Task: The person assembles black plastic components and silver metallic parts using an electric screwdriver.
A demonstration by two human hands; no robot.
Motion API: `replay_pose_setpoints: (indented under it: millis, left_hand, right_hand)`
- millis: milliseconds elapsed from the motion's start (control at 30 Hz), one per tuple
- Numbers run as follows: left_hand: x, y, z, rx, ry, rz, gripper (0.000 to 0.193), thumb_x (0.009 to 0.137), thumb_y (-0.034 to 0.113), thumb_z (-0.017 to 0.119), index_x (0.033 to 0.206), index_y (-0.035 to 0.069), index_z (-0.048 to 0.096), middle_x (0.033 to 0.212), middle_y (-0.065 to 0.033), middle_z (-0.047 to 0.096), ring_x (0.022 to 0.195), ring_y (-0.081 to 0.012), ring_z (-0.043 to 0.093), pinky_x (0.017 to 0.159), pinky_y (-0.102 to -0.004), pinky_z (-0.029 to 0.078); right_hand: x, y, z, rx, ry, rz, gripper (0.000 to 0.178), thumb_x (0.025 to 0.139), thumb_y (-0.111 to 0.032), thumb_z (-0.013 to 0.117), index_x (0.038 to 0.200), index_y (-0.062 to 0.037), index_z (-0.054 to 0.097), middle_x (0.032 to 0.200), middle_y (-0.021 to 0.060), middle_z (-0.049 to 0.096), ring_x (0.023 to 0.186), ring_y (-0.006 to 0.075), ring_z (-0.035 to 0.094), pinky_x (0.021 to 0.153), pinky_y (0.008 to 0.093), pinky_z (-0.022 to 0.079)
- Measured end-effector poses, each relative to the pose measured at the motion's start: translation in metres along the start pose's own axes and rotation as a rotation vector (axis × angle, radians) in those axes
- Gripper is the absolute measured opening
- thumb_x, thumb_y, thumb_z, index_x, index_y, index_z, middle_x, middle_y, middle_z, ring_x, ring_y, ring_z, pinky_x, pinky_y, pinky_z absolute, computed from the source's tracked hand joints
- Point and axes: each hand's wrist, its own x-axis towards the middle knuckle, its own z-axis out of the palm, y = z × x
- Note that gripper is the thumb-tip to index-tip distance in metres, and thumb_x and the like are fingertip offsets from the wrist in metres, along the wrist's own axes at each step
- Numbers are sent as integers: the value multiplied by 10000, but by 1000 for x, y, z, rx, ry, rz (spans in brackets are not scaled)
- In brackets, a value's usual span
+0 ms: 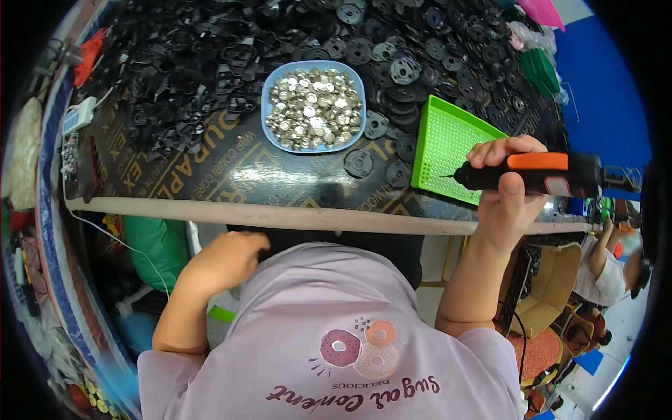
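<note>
In my right hand (514,196) is a black electric screwdriver (570,171) with an orange panel, held sideways with the fingers wrapped round it. Its thin bit points left, over the green perforated tray (425,143). Down below the table edge, close to my lap, is my left hand (234,257), its fingers curled in. A dark shape lies at those fingertips; whether they hold it is hard to make out. A blue bowl (264,115) full of small shiny metal caps stands on the table in front of me.
Black plastic parts (178,84) are heaped across the table's left and back. Round black discs (406,70) lie behind and beside the tray. A white power strip (79,115) sits at the left edge. A cardboard box (549,287) and another person (602,273) are at the right.
</note>
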Motion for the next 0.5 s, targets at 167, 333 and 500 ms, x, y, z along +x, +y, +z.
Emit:
replay_pose_setpoints:
  millis: [167,333,500]
  left_hand:
    - [-1,-91,67,302,41,-356,228,813,32,441,978,-11,591,961,-258,642,883,-407,638,772,-466,519]
    - [-3,-69,59,402,141,-363,370,836,150,585,1178,11,566,1090,-219,624,871,-362,652,789,-450,524]
    - [-8,-8,-60,-262,293,-44,163,829,183,657,816,20,661,787,-111,680,723,-289,657,658,-334,517]
  right_hand:
    - [-1,-19,24,-433,280,-158,704,769,-11,698,1360,32,318,1231,168,522,1077,247,546,930,363,442]
    - [-32,-39,10,-1014,115,-932,493,773,-37,710,1194,-29,454,1134,161,539,907,271,558,870,406,490]
    - [-37,13,72,-1060,-409,-165,251,678,1,753,879,-14,605,976,115,603,899,324,550,770,404,462]
